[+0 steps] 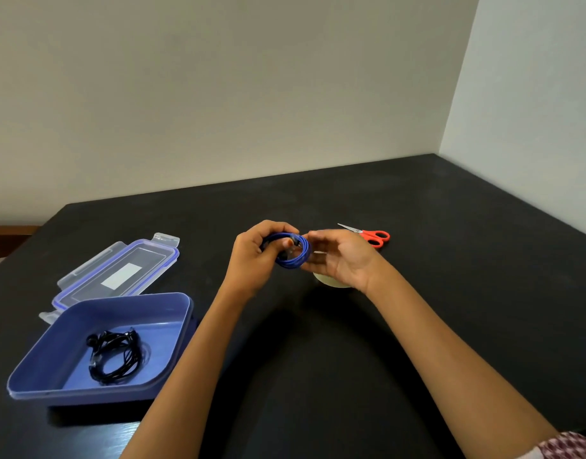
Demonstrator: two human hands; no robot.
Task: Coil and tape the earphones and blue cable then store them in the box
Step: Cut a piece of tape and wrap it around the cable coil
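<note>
From the head camera, the blue cable (293, 256) is seen wound into a tight coil and held up above the black table (434, 293), right in the middle of the view. It is gripped by the left hand (251, 256), whose fingers are curled round the coil's left side with the thumb laid across its front. The right hand (344, 260) is held just beside the coil on its right, palm turned inward, fingers nearly straight; its fingertips (313, 267) are brought up to the coil's edge, though whether contact is made cannot be told. So the hands are close together, with the coil between them. Under the right hand, a pale roll of tape (331, 282) is glimpsed on the table, mostly hidden. Behind that hand, red-handled scissors (376, 237) are laid flat, blades pointing left. Over on the left, the blue box (175, 326) is seen open, and the black earphones (116, 356) are already coiled inside it, on its floor. The clear lid (119, 270) is set just behind the box, well apart from both hands
</note>
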